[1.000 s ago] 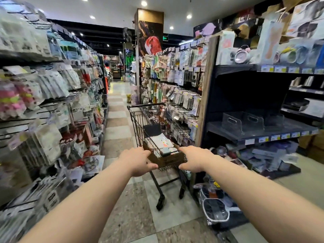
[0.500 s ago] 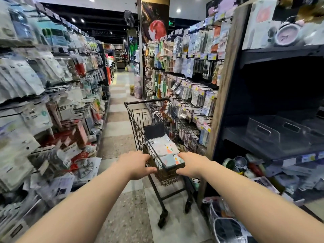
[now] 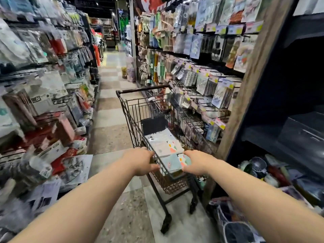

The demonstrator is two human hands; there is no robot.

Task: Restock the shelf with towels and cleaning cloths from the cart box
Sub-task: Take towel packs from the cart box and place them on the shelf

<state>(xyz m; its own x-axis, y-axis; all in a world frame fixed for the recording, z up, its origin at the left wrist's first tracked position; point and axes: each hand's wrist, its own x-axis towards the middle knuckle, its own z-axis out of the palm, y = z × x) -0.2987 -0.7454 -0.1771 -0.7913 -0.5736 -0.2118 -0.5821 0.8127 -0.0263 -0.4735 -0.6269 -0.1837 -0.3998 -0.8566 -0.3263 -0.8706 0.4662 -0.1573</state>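
A wire cart (image 3: 150, 120) is seen standing on the tiled floor (image 3: 112, 120) of a shop aisle, and everything else is placed from it. The near left corner of the cart's rim is gripped by the left hand (image 3: 140, 161), its fingers curled over the wire. The near right corner is gripped by the right hand (image 3: 196, 162), its fingers likewise curled. Whether the edge of the nearest pack is also touched by them cannot be told.

A brown cardboard box (image 3: 172, 185) is carried inside the cart at its near end and is seen through the mesh. Flat packs of cloths (image 3: 163, 144) in pale wrappers with coloured patches are stacked in the box, overlapping one another and sloping up toward the cart's far end. The nearest pack (image 3: 171, 163) lies between the two hands. A dark panel (image 3: 154, 124) stands upright behind the packs, and a dark bar (image 3: 143, 88) runs across the cart's far end.

Peg racks (image 3: 201, 67) hung with packaged goods run just beside the cart on its right. A wooden end panel (image 3: 245, 93) rises by the cart's near right corner, with a dark shelf unit (image 3: 298, 85) beyond it. A small fan (image 3: 257, 163) lies low in that unit among other goods. More peg racks (image 3: 43, 85), blurred, are seen across the aisle to the cart's left.
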